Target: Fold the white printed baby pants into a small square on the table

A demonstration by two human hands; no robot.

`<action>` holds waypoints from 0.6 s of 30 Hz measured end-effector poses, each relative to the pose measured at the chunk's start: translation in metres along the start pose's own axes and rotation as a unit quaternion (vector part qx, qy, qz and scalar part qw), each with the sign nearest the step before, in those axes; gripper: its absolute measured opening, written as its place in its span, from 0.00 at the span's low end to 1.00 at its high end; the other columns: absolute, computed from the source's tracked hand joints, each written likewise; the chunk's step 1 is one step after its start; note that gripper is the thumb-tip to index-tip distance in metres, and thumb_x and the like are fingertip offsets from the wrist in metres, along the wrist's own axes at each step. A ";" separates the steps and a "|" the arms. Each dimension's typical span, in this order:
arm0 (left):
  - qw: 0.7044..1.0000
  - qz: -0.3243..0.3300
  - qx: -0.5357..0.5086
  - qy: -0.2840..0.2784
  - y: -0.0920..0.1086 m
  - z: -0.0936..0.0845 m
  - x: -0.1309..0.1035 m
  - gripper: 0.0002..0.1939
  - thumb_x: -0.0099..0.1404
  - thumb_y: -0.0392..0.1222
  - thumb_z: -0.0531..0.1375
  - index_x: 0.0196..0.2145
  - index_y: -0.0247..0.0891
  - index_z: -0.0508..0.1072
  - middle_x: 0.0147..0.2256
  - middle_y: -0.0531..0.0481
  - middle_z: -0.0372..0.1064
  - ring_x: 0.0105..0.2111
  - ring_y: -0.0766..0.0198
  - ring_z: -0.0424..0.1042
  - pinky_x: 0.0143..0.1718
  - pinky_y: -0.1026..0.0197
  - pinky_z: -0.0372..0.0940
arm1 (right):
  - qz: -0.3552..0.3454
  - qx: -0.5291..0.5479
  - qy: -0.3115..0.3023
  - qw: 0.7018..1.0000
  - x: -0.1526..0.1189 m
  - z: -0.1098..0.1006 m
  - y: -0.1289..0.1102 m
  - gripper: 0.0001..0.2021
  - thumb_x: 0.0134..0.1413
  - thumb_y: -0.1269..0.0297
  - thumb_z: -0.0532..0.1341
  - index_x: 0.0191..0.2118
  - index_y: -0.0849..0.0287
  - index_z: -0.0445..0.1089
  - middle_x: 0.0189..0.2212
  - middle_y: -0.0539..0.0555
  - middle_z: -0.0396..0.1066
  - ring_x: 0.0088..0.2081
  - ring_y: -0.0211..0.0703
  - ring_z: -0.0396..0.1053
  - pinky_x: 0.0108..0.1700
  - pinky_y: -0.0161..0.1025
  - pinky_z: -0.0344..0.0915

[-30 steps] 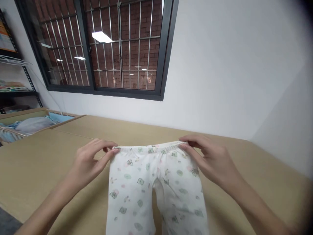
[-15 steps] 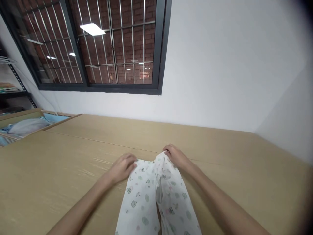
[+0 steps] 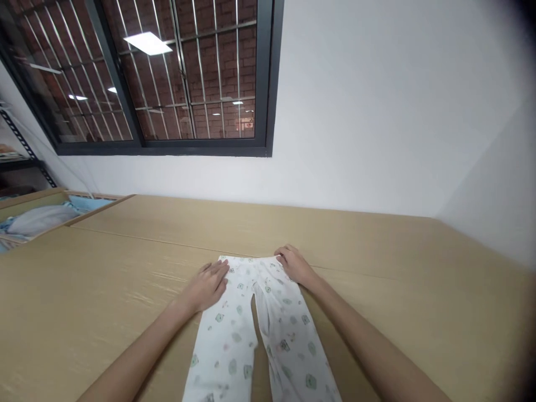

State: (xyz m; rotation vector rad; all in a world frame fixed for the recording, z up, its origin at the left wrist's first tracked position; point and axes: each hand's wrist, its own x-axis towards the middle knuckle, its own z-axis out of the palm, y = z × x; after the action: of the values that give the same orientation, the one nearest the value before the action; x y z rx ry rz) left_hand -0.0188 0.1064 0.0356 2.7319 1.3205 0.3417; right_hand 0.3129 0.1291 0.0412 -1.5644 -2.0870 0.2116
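White trousers (image 3: 234,329) with a green and grey print lie on the tan surface, waistband away from me and the legs running out of view at the bottom. My left hand (image 3: 209,286) rests with its fingers spread on the left edge near the waistband. At the right corner of the waistband, my right hand (image 3: 292,263) pinches the cloth between thumb and fingers. A gap between the two trouser legs shows the surface beneath.
The wide tan tabletop (image 3: 104,279) reaches a white wall (image 3: 355,111) with a barred window (image 3: 188,72). At the left are an open wooden bin (image 3: 100,210) holding blue and white cloth, and a dark shelf (image 3: 20,165).
The waistband has been spread straighter and the gap between the legs has widened. My left hand has flattened onto the cloth. The view has shifted slightly.
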 end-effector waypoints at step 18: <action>0.998 0.001 -0.054 -0.019 -0.027 -0.008 0.006 0.42 0.69 0.69 0.51 0.69 0.39 0.54 0.70 0.40 0.49 0.71 0.47 0.47 0.70 0.40 0.45 | 0.016 -0.004 0.031 0.999 0.026 0.023 0.012 0.14 0.69 0.67 0.53 0.48 0.59 0.76 0.44 0.60 0.71 0.48 0.47 0.69 0.52 0.40 0.61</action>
State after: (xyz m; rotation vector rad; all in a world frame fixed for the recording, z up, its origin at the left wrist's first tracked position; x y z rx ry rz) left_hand -0.0375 0.1281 0.0400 2.6381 1.2521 0.3488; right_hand 0.3066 0.1610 0.0250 -1.5903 -2.0185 0.1655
